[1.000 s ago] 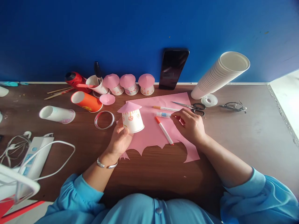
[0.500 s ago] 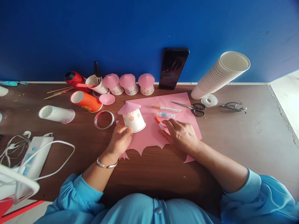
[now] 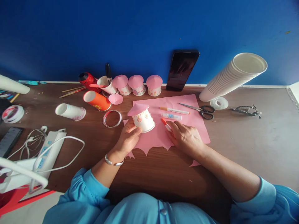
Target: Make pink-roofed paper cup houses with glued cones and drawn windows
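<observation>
Head view: left hand [image 3: 128, 139] pinches roofed cup [image 3: 143, 122] above table [image 3: 224, 124], centrally; right hand [image 3: 184, 137] curls over red marker [image 3: 165, 124], grip indeterminable. Near rear edge, pen cup [image 3: 111, 90] holds black marker [image 3: 107, 71]. Brown wood [image 3: 154, 174] extends from pink paper [image 3: 153, 140] toward front edge.

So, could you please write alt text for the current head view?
A left hand holds a decorated paper cup with a pink cone roof; the right hand is at a red marker on pink paper. Three similar cups stand behind, near a blue wall.
</observation>
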